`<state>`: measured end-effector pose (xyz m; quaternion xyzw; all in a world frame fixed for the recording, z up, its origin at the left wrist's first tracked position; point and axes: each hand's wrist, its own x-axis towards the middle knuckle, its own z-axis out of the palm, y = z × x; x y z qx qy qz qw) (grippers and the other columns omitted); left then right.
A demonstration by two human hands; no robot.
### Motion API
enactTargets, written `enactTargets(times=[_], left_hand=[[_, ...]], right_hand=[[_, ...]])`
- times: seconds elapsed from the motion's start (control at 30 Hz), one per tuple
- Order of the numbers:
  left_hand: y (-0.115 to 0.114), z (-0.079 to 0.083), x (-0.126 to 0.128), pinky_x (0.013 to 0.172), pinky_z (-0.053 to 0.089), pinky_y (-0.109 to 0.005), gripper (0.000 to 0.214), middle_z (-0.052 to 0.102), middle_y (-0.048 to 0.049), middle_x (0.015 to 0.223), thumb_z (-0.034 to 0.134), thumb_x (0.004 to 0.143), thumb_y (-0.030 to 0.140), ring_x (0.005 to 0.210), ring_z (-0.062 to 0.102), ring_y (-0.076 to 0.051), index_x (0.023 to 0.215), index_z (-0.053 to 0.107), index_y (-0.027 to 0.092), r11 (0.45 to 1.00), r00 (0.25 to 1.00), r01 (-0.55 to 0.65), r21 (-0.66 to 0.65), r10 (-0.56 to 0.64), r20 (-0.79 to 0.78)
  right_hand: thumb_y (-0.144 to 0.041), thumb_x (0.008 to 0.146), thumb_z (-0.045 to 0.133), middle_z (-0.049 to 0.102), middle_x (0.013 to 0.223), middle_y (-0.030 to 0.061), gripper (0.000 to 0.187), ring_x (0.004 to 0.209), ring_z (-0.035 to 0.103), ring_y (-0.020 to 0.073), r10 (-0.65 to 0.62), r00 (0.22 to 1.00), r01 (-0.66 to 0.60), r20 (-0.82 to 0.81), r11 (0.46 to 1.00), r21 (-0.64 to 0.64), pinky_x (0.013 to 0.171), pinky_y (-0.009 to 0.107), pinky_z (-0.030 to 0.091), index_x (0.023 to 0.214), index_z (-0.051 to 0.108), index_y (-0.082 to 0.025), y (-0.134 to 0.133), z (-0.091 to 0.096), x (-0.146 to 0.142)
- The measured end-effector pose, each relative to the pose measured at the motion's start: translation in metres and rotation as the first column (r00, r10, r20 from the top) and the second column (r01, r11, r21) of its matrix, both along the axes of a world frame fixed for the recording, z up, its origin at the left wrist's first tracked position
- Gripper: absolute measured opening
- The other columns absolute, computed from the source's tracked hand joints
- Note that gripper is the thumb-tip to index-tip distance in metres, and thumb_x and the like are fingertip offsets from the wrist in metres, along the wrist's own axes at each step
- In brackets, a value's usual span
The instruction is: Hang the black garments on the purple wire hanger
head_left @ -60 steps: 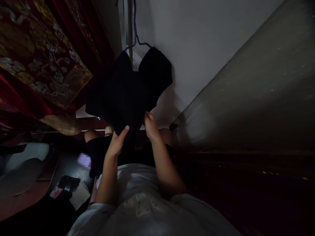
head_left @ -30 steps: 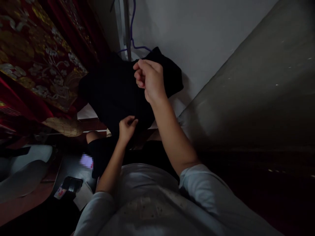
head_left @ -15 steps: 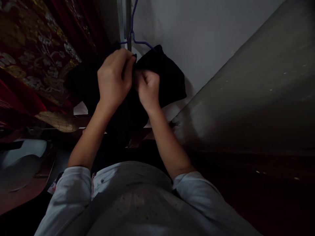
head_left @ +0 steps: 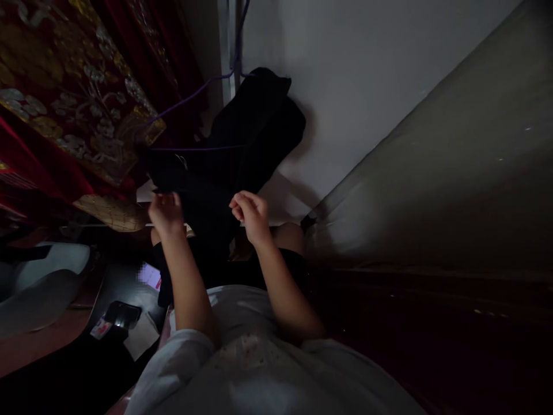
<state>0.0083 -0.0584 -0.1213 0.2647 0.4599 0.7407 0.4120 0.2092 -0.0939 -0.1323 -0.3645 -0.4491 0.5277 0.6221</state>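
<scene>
While the garment (head_left: pixel 263 121) hangs from one side of the hanger (head_left: pixel 235 69), ahead at twelve o'clock, the left hand (head_left: pixel 166 213) is loosely curled by the garment's eight o'clock edge. The right hand (head_left: pixel 251 218) is half closed at five o'clock; whether either grips it cannot be told.

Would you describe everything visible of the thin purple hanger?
The thin purple hanger looks like coated wire, its stem rising out of frame beside a grey metal upright. On the picture's left, one shoulder slopes down bare towards the dark red embroidered cloth. The other disappears into the black cloth garment, and the nearly level lower bar runs into it. The left hand and right hand are below, apart from the hanger.
</scene>
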Motion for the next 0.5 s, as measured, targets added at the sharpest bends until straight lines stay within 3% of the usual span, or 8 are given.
enactTargets(times=[0.07, 0.17, 0.27, 0.33, 0.4, 0.5], left_hand=[[-0.003, -0.028, 0.019, 0.090, 0.054, -0.028, 0.019, 0.062, -0.0003, 0.083, 0.044, 0.105, 0.028, 0.100, 0.067, -0.014, 0.090, 0.052, 0.020, 0.997, 0.999, 0.016, -0.070, -0.013, 0.034], [-0.004, -0.038, 0.045, 0.075, 0.053, -0.023, 0.013, 0.062, 0.0014, 0.078, 0.066, 0.094, 0.028, 0.077, 0.064, -0.012, 0.090, 0.059, 0.017, 0.989, 0.992, 0.121, -0.089, -0.118, 0.043], [-0.009, -0.024, 0.065, 0.070, 0.053, -0.020, 0.024, 0.066, -0.0002, 0.085, 0.078, 0.087, 0.038, 0.076, 0.064, -0.012, 0.090, 0.065, 0.018, 0.970, 0.969, 0.242, -0.009, -0.243, -0.050], [-0.017, -0.013, 0.079, 0.071, 0.053, -0.020, 0.029, 0.069, -0.0014, 0.093, 0.078, 0.087, 0.047, 0.082, 0.066, -0.013, 0.091, 0.068, 0.020, 0.946, 0.941, 0.319, 0.056, -0.309, -0.141], [-0.027, -0.003, 0.094, 0.079, 0.054, -0.023, 0.029, 0.070, -0.0031, 0.099, 0.076, 0.090, 0.049, 0.090, 0.067, -0.015, 0.094, 0.071, 0.020, 0.910, 0.894, 0.401, 0.103, -0.365, -0.259], [-0.039, 0.009, 0.112, 0.092, 0.052, -0.029, 0.023, 0.070, -0.0053, 0.099, 0.071, 0.096, 0.043, 0.098, 0.066, -0.018, 0.095, 0.075, 0.020, 0.880, 0.797, 0.441, 0.179, -0.292, -0.528]], right_hand=[[-0.048, 0.087, 0.060, 0.049, 0.061, -0.0026, 0.035, 0.048, 0.036, 0.0055, -0.049, 0.999, 0.049, -0.016, 0.999, -0.019, 0.045, 0.022, 0.026, 0.068, 0.056, -0.019, 0.001, -0.003, 0.006], [-0.046, 0.084, 0.060, 0.046, 0.061, -0.0036, 0.035, 0.046, 0.031, 0.0048, -0.098, 0.994, 0.096, -0.039, 0.994, -0.050, 0.044, 0.023, 0.021, 0.064, 0.051, -0.019, 0.006, -0.011, 0.019], [-0.043, 0.082, 0.063, 0.037, 0.056, -0.0049, 0.038, 0.046, 0.028, 0.0057, -0.043, 0.997, 0.050, 0.060, 0.993, -0.106, 0.045, 0.024, 0.021, 0.058, 0.046, -0.019, 0.010, -0.019, 0.034], [-0.049, 0.084, 0.066, 0.044, 0.061, -0.0032, 0.037, 0.054, 0.040, 0.0090, -0.017, 0.980, 0.035, 0.199, 0.996, -0.087, 0.052, 0.024, 0.034, 0.065, 0.053, -0.020, 0.010, -0.022, 0.041], [-0.061, 0.087, 0.062, 0.061, 0.081, 0.0017, 0.040, 0.077, 0.057, 0.0152, -0.017, 0.959, 0.016, 0.284, 1.000, 0.005, 0.073, 0.028, 0.049, 0.085, 0.063, -0.021, 0.007, -0.021, 0.043], [-0.072, 0.088, 0.056, 0.067, 0.121, 0.0075, 0.056, 0.117, 0.060, 0.0223, 0.034, 0.961, -0.075, 0.274, 0.987, 0.139, 0.107, 0.035, 0.045, 0.115, 0.064, -0.024, 0.001, -0.015, 0.041]])
